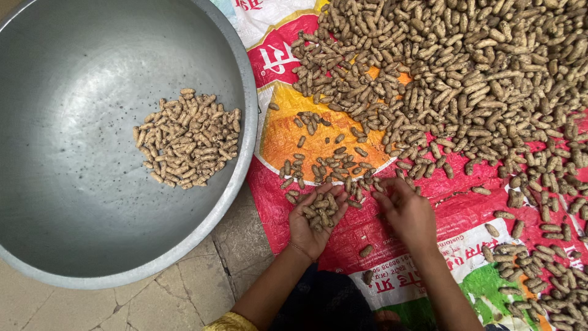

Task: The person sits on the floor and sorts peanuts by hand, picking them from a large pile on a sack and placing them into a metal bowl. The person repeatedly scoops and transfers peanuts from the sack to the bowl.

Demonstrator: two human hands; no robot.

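A wide grey metal basin (73, 202) fills the left of the view, resting on a cracked stone floor (202, 276), its rim overlapping the edge of a printed plastic sack (453, 214) in red, orange, white and green, spread flat on the floor. A large heap of unshelled peanuts (465, 67) covers the upper right of the sack and thins into scattered pods toward the person. A smaller pile of peanuts (187, 138) lies inside the basin, right of its centre. The left hand (313, 217) is turned palm up just above the sack, its fingers loosely cupped around a handful of pods (321, 207). The right hand (407, 211), just beside it, faces palm down, fingers narrowed and pinching at loose pods on the sack.
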